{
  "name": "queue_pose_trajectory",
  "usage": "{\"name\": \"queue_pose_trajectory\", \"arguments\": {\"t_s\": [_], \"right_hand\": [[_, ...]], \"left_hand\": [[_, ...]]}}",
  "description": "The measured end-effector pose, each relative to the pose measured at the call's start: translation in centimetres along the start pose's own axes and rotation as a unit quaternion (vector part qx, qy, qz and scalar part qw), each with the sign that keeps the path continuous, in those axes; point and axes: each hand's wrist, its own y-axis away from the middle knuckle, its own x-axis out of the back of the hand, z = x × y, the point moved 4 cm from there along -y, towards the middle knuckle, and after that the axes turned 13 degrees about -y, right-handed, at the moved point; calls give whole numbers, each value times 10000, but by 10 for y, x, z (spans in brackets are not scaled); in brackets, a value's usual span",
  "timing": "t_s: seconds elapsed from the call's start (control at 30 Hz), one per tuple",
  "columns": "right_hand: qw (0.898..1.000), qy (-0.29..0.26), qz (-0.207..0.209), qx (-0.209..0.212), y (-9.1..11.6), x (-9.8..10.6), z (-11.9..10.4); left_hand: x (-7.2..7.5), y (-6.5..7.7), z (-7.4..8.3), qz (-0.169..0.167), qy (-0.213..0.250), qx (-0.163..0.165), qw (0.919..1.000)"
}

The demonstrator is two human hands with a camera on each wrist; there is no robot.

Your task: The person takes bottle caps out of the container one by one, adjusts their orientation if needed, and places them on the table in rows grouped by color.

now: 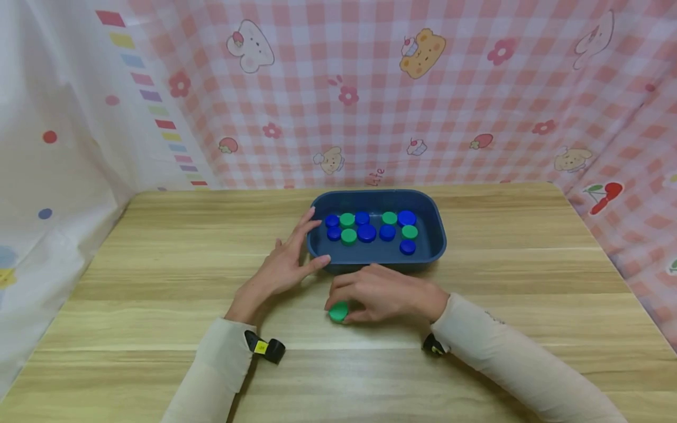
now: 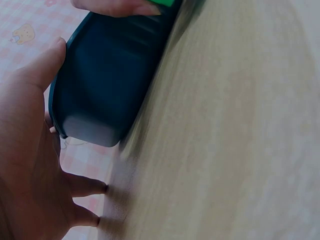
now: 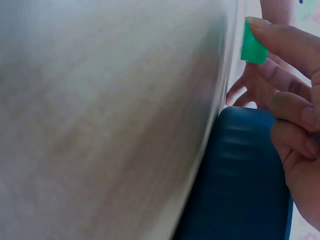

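Note:
My right hand (image 1: 378, 294) pinches a green bottle cap (image 1: 338, 312) between thumb and fingertips, low over the wooden table in front of a dark blue plastic tray (image 1: 372, 259). In the right wrist view, that green cap (image 3: 254, 45) shows its side, held at its two faces. My left hand (image 1: 285, 261) lies spread at the tray's left end, thumb at the near rim and fingertips along the left rim. The left wrist view has the thumb against the rim and two other fingers of the left hand (image 2: 30, 150) reaching down to the tabletop.
Inside the tray lie several blue caps (image 1: 367, 233) and several green caps (image 1: 389, 218), spaced apart in loose rows. The wooden table (image 1: 158, 282) extends on both sides. Behind it hangs a pink checked cloth (image 1: 317, 88) with cartoon prints.

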Motion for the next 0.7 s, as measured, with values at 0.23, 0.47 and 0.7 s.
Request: {"name": "queue_pose_trajectory", "arguments": {"t_s": [0.23,0.47,0.7], "right_hand": [[10000,8,-30,-27,0,-2,2],[9995,116,-230,-163,0,-3,5],[9991,205,-335,-169,-1,-4,6]], "left_hand": [[-1,0,-1,30,-19,13,10000],[0,-1,0,1,-6,-15,10000],[0,-1,0,-36,-3,32,10000]]}}
